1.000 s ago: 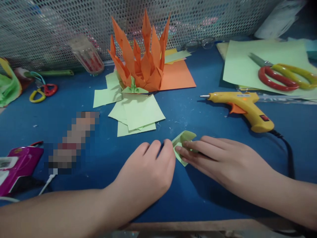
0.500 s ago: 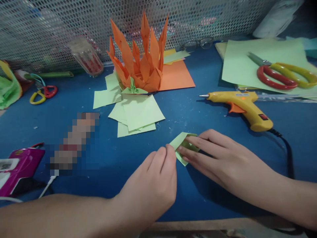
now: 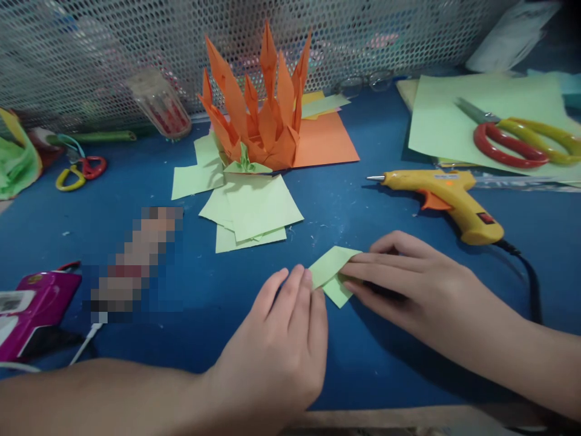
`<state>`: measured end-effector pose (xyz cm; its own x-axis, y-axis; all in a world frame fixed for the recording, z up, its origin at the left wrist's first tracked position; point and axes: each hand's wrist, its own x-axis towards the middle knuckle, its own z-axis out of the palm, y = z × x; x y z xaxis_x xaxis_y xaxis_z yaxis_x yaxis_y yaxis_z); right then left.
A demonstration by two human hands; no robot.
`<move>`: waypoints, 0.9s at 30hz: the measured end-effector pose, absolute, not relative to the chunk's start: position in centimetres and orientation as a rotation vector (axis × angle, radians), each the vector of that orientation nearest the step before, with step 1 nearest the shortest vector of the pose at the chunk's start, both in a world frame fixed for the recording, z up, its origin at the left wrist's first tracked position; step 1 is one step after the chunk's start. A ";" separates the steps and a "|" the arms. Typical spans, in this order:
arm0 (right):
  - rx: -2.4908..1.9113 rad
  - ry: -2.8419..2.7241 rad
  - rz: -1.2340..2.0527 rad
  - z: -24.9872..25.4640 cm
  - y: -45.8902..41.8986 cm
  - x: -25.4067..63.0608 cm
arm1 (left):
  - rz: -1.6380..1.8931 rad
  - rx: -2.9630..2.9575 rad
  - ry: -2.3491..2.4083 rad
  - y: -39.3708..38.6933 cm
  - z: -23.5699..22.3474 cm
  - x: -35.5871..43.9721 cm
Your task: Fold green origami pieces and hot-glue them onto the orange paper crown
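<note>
A small folded light-green paper (image 3: 333,266) lies on the blue tabletop between my hands. One flap is folded over, and a pointed corner sticks out below it. My left hand (image 3: 285,339) grips the paper's left corner with its fingertips; the thumb is mostly hidden. From the right, my right hand (image 3: 408,278) has its fingers closed on the paper's other edge, covering that end. Beyond them lies a loose pile of green paper squares (image 3: 258,209). An orange folded-paper piece with tall points (image 3: 267,133) stands behind the pile, a small green folded piece (image 3: 245,162) at its front.
To the right lie a yellow glue gun (image 3: 454,194) with its black cord and red-and-yellow scissors (image 3: 512,136) on green sheets (image 3: 436,115). Small scissors (image 3: 82,169), a jar (image 3: 161,106), a blurred-out object (image 3: 136,260) and a purple packet (image 3: 45,303) are at left.
The green paper's raised flap now lies flatter, folded over. My left fingers have straightened a little along its left corner, while my right fingers have shifted slightly right along the edge.
</note>
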<state>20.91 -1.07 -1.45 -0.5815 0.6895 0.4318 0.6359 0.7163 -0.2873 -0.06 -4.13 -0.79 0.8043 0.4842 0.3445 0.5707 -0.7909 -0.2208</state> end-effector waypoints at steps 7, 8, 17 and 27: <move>-1.003 -2.421 -0.091 -1.5 -0.8 21.7 | -0.403 -2.653 -0.865 -4.1 -0.8 -0.1; -0.995 -2.438 -0.098 -1.5 -0.8 21.8 | -0.390 -2.655 -0.850 -4.0 -0.8 -0.1; -0.839 -2.664 -0.299 -2.3 -0.1 22.2 | -0.407 -2.675 -0.856 -3.5 -1.1 -0.1; -0.912 -2.616 -0.183 -1.1 -0.1 22.0 | -0.476 -2.690 -0.861 -3.4 -0.3 -0.2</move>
<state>22.01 -0.14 -1.12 -0.7254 0.5749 0.3785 0.6221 0.7829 0.0030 -0.23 -3.42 -0.34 0.7686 0.5081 0.3887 0.5991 -0.7847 -0.1590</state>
